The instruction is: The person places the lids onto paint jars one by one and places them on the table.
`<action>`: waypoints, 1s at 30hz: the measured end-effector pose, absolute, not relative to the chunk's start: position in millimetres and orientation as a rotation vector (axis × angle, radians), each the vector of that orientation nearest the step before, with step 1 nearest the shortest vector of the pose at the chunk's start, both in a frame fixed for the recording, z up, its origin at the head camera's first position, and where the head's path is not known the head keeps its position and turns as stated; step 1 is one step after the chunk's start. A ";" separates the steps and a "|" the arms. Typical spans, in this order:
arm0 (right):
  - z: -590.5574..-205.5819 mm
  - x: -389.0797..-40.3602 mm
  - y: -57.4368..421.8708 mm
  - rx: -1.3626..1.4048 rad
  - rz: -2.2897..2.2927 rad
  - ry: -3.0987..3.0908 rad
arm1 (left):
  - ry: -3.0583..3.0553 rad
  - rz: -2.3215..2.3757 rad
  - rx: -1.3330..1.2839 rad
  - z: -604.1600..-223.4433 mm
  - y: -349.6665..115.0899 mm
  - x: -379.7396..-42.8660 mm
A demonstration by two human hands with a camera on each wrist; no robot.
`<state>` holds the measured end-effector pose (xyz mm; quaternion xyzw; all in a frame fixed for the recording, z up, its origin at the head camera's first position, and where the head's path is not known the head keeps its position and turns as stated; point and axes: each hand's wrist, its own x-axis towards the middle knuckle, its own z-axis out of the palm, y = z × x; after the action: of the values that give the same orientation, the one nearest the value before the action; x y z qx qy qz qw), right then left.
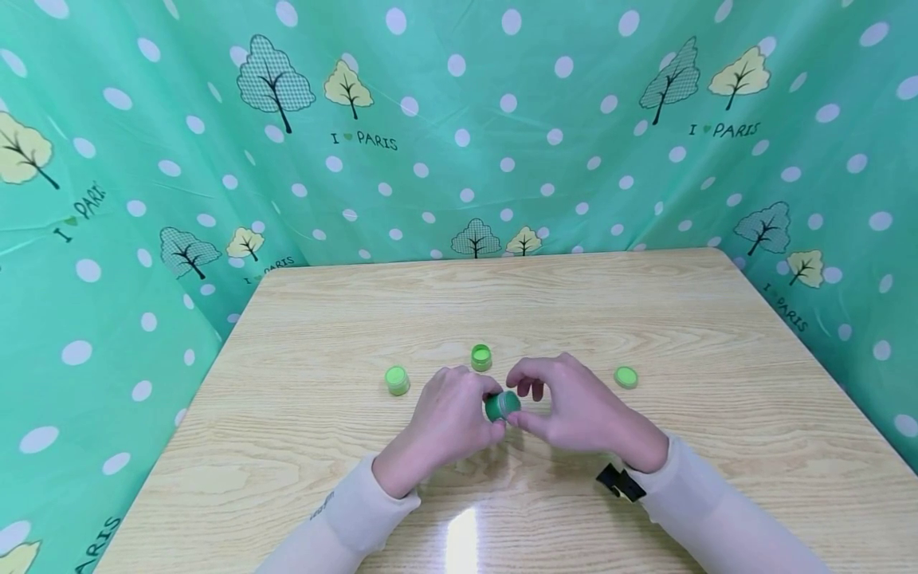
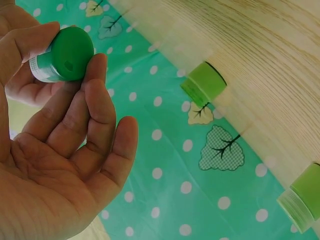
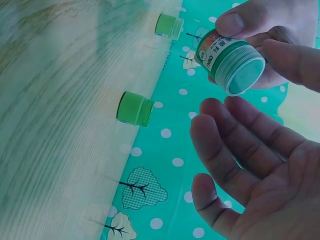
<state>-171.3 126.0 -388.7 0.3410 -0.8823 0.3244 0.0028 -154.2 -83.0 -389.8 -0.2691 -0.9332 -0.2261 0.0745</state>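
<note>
Jar (image 1: pixel 500 406) between hands (image 1: pixel 455 410) (image 1: pixel 574 405), second jar (image 1: pixel 481 359) behind it, third jar (image 1: pixel 398 381) left, lid (image 1: pixel 626 377) right

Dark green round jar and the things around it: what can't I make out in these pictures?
- Dark green round plastic-looking jar: the finest print on its label is too small in the right wrist view.
- Same jar, head view: the left hand covers part of it.
- Light green round jar, left wrist view: the picture's right edge cuts it off.
- Flat light green round lid, head view: the pale wooden table hides its underside.
</note>
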 end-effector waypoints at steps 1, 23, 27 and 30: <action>-388.4 -171.2 126.1 1.081 1.017 -2.764 | -2.802 -0.677 -0.806 -389.9 -83.0 -154.3; -391.2 -172.0 124.2 1.103 1.034 -2.744 | -2.807 -0.702 -0.821 -391.9 -83.0 -155.4; -392.1 -172.1 124.0 1.109 1.043 -2.747 | -2.812 -0.700 -0.821 -391.9 -82.8 -155.2; -393.1 -172.3 124.1 1.102 1.051 -2.761 | -2.815 -0.697 -0.820 -391.7 -82.6 -155.3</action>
<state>-172.3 124.1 -393.1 0.3494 -0.8757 0.3333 -0.0056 -155.3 -82.6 -391.7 -0.2715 -0.9322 -0.2307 0.0640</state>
